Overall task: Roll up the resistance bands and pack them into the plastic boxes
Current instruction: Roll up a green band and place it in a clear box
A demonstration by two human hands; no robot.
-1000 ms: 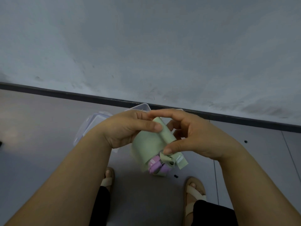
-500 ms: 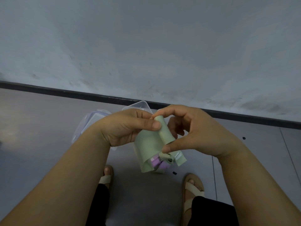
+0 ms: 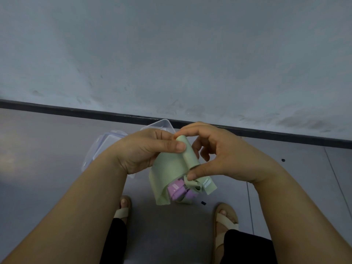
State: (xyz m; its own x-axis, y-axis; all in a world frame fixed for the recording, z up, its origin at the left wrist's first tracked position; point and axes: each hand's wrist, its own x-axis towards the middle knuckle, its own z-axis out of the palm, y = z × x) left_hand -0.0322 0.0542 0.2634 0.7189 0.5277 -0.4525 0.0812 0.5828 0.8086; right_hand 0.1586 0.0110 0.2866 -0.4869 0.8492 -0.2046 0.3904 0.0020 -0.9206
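Where the hands meet, centre of the frame: green band (image 3: pixel 167 174), partly rolled. The rolled part is a tilted tube along its right edge, and the loose flap hangs toward the lower left.
Left hand (image 3: pixel 144 149): grips the band, with the thumb laid across the front against the tube and the fingers curled behind the flap.
Right hand (image 3: pixel 224 155): pinches the tube end to end, forefinger tip on the upper end, thumb tip on the lower end. The other fingers are curled, apart from the band.
Purple bands (image 3: pixel 178 189): rolled, just below the right thumb, partly hidden by the flap. A small green roll (image 3: pixel 194 184) and a labelled green strip (image 3: pixel 208 184) lie just right of them. Whether any of these sit in a box cannot be told.
Box (image 3: pixel 163 123): clear plastic, on the floor behind the hands, mostly hidden by them.
Plastic piece (image 3: pixel 106 141): clear, left of the box, behind the left wrist. Box or lid cannot be told.
Floor (image 3: pixel 47 140): grey and glossy, meeting the wall (image 3: pixel 171 54) at a dark skirting (image 3: pixel 76 111).
Feet (image 3: pixel 123 210): in beige sandals at the bottom of the frame, one on each side below the purple bands.
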